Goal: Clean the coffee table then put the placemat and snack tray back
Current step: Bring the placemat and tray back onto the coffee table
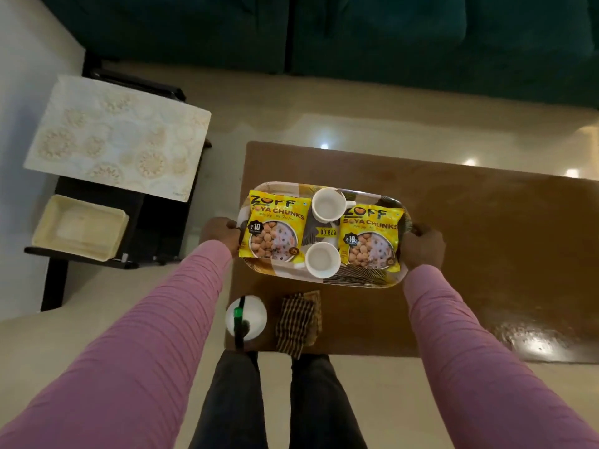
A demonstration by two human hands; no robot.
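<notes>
The snack tray [363, 280] lay between both hands, over the coffee table [486, 241]; the left hand [220, 235] gripped one short end, fingers curled round the rim; the right hand [423, 246] gripped the other likewise; stiff and probably light, but its loose cups [327, 205] and slick packets [274, 233] could slide, so level end-holds suited it; the placemat [116, 137] lay well beyond the left hand
</notes>
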